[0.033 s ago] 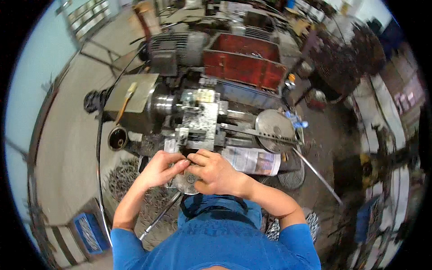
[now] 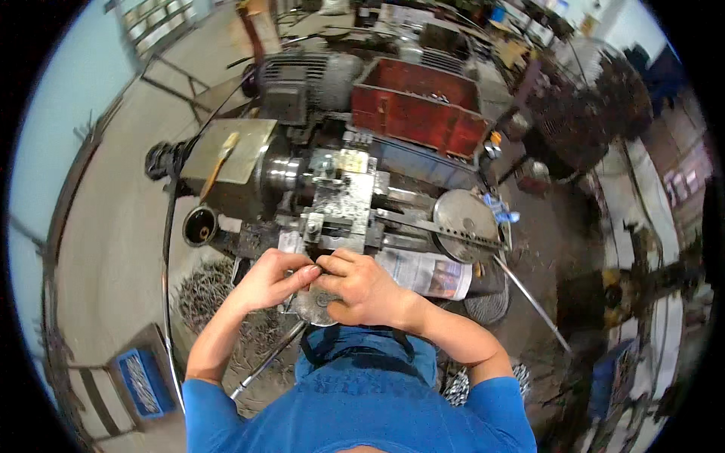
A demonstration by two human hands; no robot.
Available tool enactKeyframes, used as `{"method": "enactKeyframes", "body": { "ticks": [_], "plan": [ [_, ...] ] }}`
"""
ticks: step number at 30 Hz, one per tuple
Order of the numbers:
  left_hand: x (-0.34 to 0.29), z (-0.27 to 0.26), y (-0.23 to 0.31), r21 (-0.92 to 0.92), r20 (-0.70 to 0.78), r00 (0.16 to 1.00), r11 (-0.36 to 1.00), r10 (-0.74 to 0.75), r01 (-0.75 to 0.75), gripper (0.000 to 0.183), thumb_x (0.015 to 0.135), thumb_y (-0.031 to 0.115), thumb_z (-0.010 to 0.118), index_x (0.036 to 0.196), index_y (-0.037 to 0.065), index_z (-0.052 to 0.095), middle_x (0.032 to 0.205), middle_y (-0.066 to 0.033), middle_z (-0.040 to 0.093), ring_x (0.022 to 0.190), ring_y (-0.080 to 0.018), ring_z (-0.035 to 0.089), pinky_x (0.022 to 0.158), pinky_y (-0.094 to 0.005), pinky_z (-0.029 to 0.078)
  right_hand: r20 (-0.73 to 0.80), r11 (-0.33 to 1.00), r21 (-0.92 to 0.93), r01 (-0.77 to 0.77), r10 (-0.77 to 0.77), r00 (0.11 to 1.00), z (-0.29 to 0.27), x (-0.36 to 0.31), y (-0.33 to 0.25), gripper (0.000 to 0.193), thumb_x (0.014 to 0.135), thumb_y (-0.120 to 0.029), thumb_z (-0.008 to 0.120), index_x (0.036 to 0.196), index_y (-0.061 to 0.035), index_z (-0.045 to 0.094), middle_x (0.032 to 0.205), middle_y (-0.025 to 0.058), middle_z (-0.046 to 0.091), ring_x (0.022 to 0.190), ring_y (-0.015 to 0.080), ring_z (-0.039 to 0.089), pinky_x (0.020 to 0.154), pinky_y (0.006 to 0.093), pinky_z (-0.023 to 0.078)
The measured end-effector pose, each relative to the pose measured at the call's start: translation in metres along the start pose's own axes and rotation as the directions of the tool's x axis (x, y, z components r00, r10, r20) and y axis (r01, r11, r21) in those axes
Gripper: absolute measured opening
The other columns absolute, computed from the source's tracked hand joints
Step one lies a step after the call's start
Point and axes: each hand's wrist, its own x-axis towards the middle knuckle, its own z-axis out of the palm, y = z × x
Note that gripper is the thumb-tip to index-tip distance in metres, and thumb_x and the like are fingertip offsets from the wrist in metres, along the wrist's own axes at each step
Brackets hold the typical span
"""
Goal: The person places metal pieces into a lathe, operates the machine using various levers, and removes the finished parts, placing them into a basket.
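My left hand and my right hand meet fingertip to fingertip close in front of me. Thumb and fingers of the left are pinched together, and the right hand's fingers are curled. Whatever lies between them is too small or hidden to make out. Just below the hands is a round metal disc with a rod handle running down to the left. Beyond the fingertips stands a small lathe, its metal slide streaked with dark grime, next to a shiny round chuck.
A brush lies on the headstock cover. Behind the slide sits a red metal bin. To the right are a large disc, a newspaper and a slanting rod. Metal shavings heap at left, near a blue tray.
The whole view has shifted slightly, with the lathe and bin a little farther right. Both hands keep the same pose, fingertips together.
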Motion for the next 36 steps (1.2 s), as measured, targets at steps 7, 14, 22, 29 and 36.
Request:
{"method": "enactKeyframes", "body": {
  "ticks": [7, 14, 22, 29, 36],
  "plan": [
    [-0.029, -0.045, -0.012, -0.009, -0.203, 0.967, 0.988, -0.152, 0.153, 0.028, 0.088, 0.027, 0.055, 0.093, 0.001, 0.061, 0.065, -0.0085, 0.06, 0.059, -0.0113, 0.055, 0.054, -0.0291, 0.044, 0.138, 0.984, -0.084, 0.158, -0.146, 0.98, -0.003, 0.074, 0.034, 0.035, 0.055, -0.016, 0.062, 0.087, -0.0013, 0.065, 0.092, 0.0124, 0.059, 0.083, 0.0292, 0.052, 0.073, 0.0378, 0.047],
    [-0.135, -0.113, -0.063, 0.15, -0.716, 0.664, 0.882, -0.215, 0.447, 0.029, 0.085, 0.025, 0.058, 0.097, -0.001, 0.061, 0.064, -0.013, 0.059, 0.059, -0.0201, 0.059, 0.058, -0.0316, 0.045, 0.207, 0.765, -0.643, 0.033, 0.133, 0.969, 0.033, 0.136, 0.134, 0.02, 0.05, -0.022, 0.062, 0.06, -0.0045, 0.065, 0.074, 0.0084, 0.062, 0.084, 0.0267, 0.054, 0.079, 0.0334, 0.044],
    [-0.236, -0.1, -0.108, 0.304, -0.815, 0.454, 0.4, -0.361, 0.865, 0.028, 0.08, 0.027, 0.06, 0.094, 0.003, 0.063, 0.07, -0.0195, 0.061, 0.069, -0.0368, 0.06, 0.062, -0.0447, 0.046, 0.168, 0.822, -0.57, -0.013, 0.132, 0.977, 0.051, 0.137, 0.154, 0.021, 0.053, -0.021, 0.065, 0.063, -0.003, 0.066, 0.074, 0.0131, 0.064, 0.085, 0.0292, 0.054, 0.082, 0.0334, 0.042],
    [-0.247, -0.07, -0.177, 0.269, -0.871, 0.371, 0.319, -0.321, 0.909, 0.035, 0.078, 0.025, 0.063, 0.1, 0.0, 0.054, 0.07, -0.0213, 0.06, 0.07, -0.0398, 0.06, 0.062, -0.0471, 0.046, 0.093, 0.859, -0.486, -0.158, 0.23, 0.969, 0.051, 0.144, 0.156, 0.021, 0.051, -0.021, 0.06, 0.053, 0.0004, 0.061, 0.062, 0.0185, 0.06, 0.072, 0.0367, 0.056, 0.07, 0.0402, 0.048],
    [-0.325, -0.194, -0.26, 0.436, -0.898, 0.432, -0.034, -0.086, 0.899, 0.008, 0.066, 0.007, 0.059, 0.072, 0.005, 0.054, 0.064, -0.0154, 0.058, 0.063, -0.0338, 0.057, 0.059, -0.0438, 0.043, 0.09, 0.868, -0.455, -0.2, 0.268, 0.959, 0.056, 0.143, 0.158, 0.021, 0.052, -0.019, 0.06, 0.057, 0.0013, 0.062, 0.063, 0.0195, 0.06, 0.075, 0.0376, 0.056, 0.071, 0.0412, 0.048]
  ]
}}
